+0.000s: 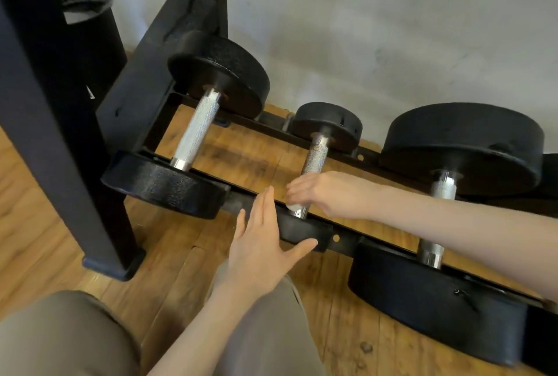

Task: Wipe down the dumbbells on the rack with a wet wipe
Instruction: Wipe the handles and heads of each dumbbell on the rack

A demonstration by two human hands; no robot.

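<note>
A: Where is the small dumbbell?
B: On the low rack, between two bigger ones.
A: And the hands?
B: The right hand curls around its metal handle, something white under the fingers; probably the wipe. The left hand lies flat, fingers straight, against the near black weight.

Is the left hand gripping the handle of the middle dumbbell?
No, the left hand lies flat with straight fingers against the near head of the middle dumbbell; the right hand grips the handle.
</note>
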